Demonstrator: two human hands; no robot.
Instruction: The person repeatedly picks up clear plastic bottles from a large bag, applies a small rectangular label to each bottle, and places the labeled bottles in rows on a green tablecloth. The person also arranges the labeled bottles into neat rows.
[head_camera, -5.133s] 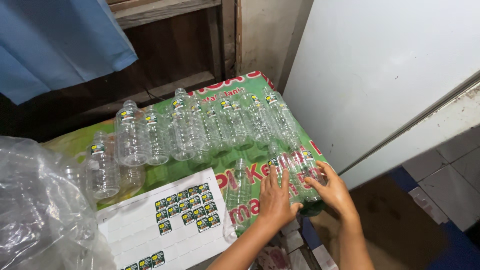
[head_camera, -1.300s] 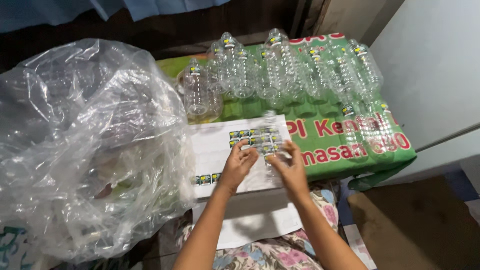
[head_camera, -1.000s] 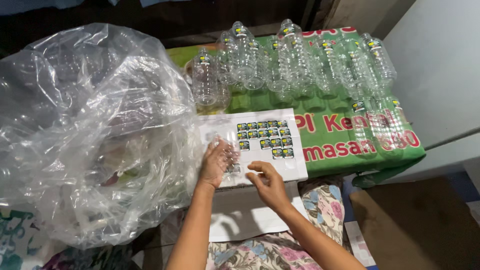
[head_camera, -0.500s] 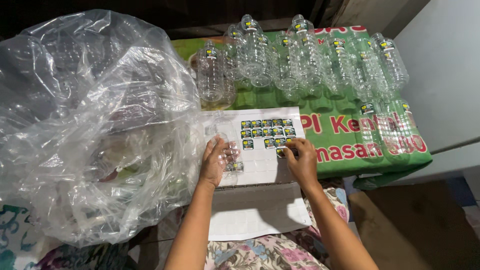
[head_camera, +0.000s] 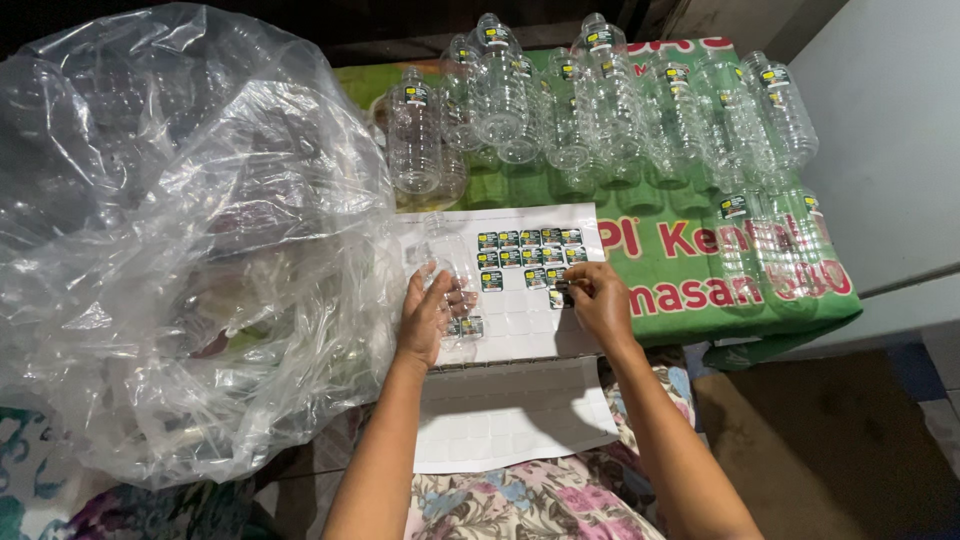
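A white sticker sheet (head_camera: 520, 320) lies in front of me with small dark labels in its upper rows. My left hand (head_camera: 428, 318) holds a clear empty plastic bottle (head_camera: 450, 268) lying flat on the sheet's left side. My right hand (head_camera: 598, 298) pinches at a label (head_camera: 560, 292) on the sheet's right part, fingertips closed on it. Behind the sheet, several clear bottles (head_camera: 610, 110) with labels stuck on them lie in rows on a green printed cloth (head_camera: 700, 270).
A big clear plastic bag (head_camera: 170, 240) holding more empty bottles fills the left side. A second white backing sheet (head_camera: 510, 420) lies on my lap over floral fabric (head_camera: 520, 505). A white panel (head_camera: 890, 130) stands at the right, dark floor (head_camera: 820, 440) below it.
My left hand has kept the bottle flat on the sheet. My right hand moved from the lower sheet up to the label rows and now pinches a label.
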